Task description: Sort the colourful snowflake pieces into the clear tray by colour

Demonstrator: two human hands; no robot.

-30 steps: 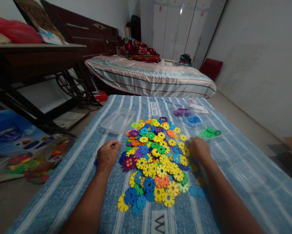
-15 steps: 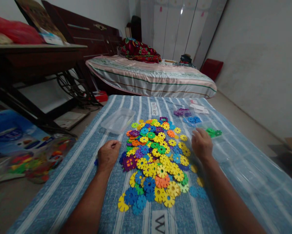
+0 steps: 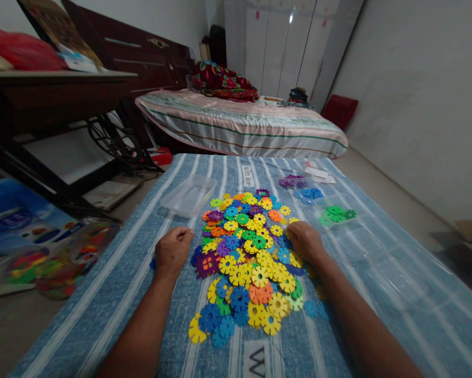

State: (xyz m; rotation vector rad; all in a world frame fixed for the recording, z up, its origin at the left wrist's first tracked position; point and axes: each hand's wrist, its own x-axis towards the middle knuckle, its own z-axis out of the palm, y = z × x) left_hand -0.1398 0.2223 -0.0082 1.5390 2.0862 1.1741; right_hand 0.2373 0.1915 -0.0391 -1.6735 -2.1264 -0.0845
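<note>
A heap of flat notched plastic discs (image 3: 255, 262) in yellow, blue, green, orange and purple lies on a striped blue cloth. My left hand (image 3: 175, 251) rests on the cloth left of the heap, its fingers curled into a loose fist; nothing shows in it. At the heap's right edge, my right hand (image 3: 307, 241) has its fingers bent together over the discs, and whatever they may hold is hidden. To its right, green discs (image 3: 336, 213) lie in a clear tray compartment. Blue discs (image 3: 310, 194) and purple discs (image 3: 292, 181) sit in the compartments beyond.
A clear plastic box (image 3: 190, 195) stands behind my left hand. Transparent plastic (image 3: 401, 278) spreads along the right side. White paper slips (image 3: 318, 175) lie at the far right. Past the cloth is a bed (image 3: 239, 123); a bag of colourful pieces (image 3: 62, 262) is at left.
My right hand has moved left from beside the green discs to the heap's right edge, leaving the green discs in fuller view. My left hand stays where it was.
</note>
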